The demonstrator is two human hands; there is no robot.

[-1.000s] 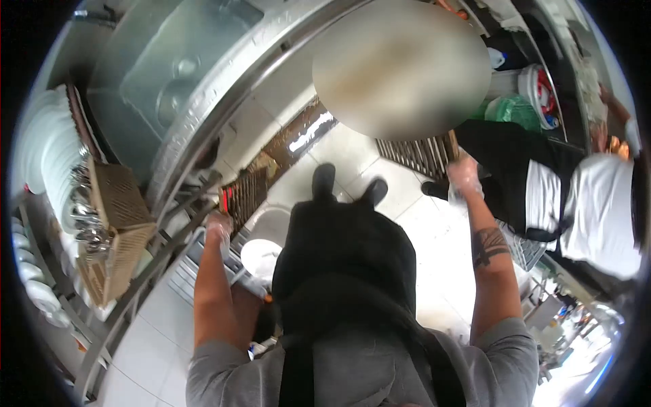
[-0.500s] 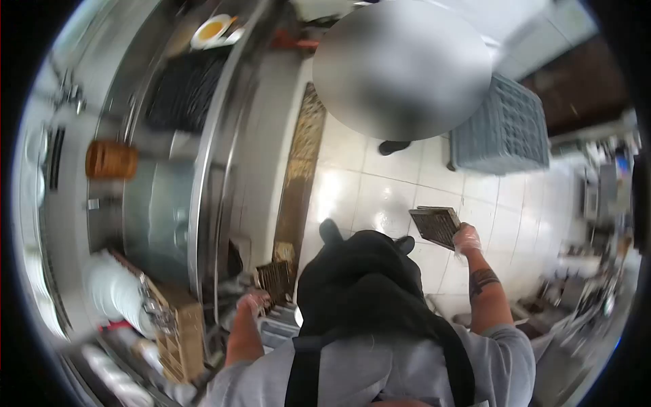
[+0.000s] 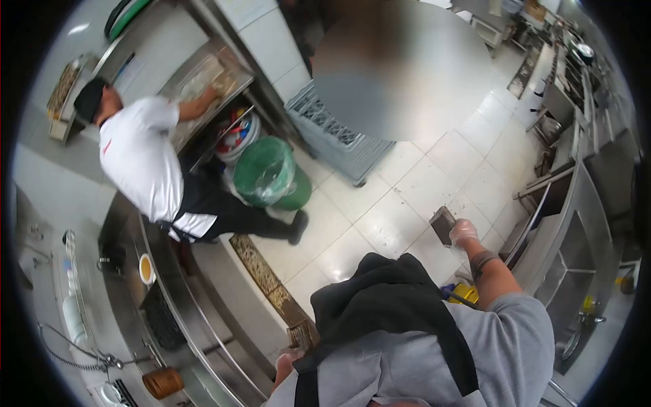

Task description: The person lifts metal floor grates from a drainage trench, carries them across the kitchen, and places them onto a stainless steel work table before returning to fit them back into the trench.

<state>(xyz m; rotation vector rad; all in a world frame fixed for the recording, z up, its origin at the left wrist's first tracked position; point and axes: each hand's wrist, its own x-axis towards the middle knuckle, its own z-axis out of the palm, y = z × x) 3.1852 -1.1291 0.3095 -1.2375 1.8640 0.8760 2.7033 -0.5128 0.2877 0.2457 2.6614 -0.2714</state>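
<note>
Right hand (image 3: pixel 464 233) grips 1 floor grate (image 3: pixel 443 223); left hand (image 3: pixel 290 357), partly hidden, seems clasped on another grate (image 3: pixel 302 334).

No lettering comes through anywhere in this view. At ten o'clock, the co-worker's white shirt (image 3: pixel 139 159) carries a small red mark on the sleeve, too small to read. At three o'clock, the dark grate (image 3: pixel 443 224) in the gloved right hand (image 3: pixel 464 233) shows no print.

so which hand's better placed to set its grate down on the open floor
Right, probably. The right hand holds its grate out over bare floor tiles. The left hand is tucked low by the counter, mostly hidden.
</note>
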